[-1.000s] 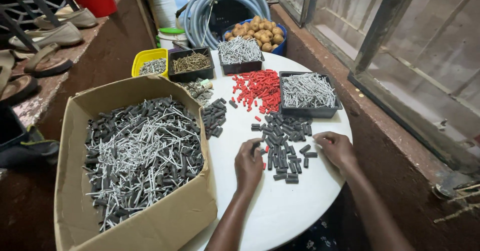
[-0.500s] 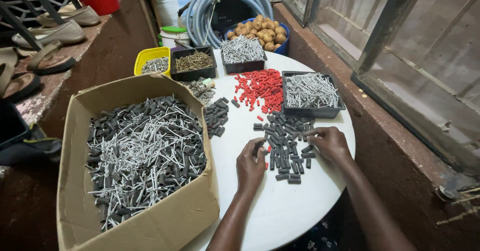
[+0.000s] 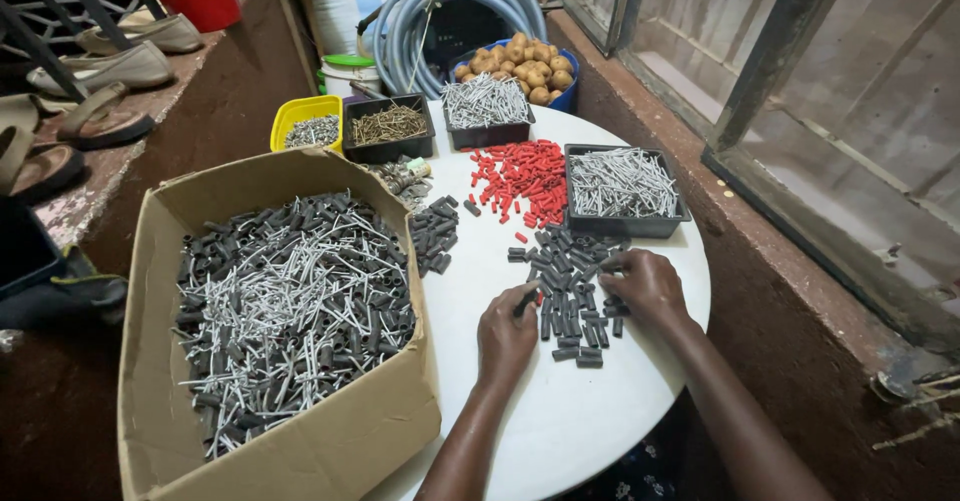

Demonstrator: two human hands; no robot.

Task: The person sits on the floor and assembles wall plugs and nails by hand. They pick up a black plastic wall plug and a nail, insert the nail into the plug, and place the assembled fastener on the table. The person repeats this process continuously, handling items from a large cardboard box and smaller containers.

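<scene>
Nearest the camera, two forearms reach up over the round white surface (image 3: 560,421); the left hand (image 3: 507,336) lies palm down with its fingers curled narrow, pinching one dark grey plastic sleeve (image 3: 527,302) at its tips; the right hand (image 3: 648,283) rests on the right edge of the loose pile of dark grey sleeves (image 3: 565,286), fingers bent over a few pieces, though I cannot tell whether it grips one; the pile sits between and just beyond both hands, touching the right and just beside the left, and most sleeves lie with their long axes running away from the person, a few crosswise; to the left stands an open cardboard box (image 3: 300,451) full of grey sleeves mixed with pale metal nails; beyond the pile lies a smaller heap of dark sleeves (image 3: 433,233), a scatter of red plastic plugs (image 3: 522,179) and a black tray of nails (image 3: 622,186); farthest off sit more trays of fasteners, a yellow tub (image 3: 300,113), a coiled hose (image 3: 450,6) and a blue bowl of potatoes (image 3: 520,64).
</scene>
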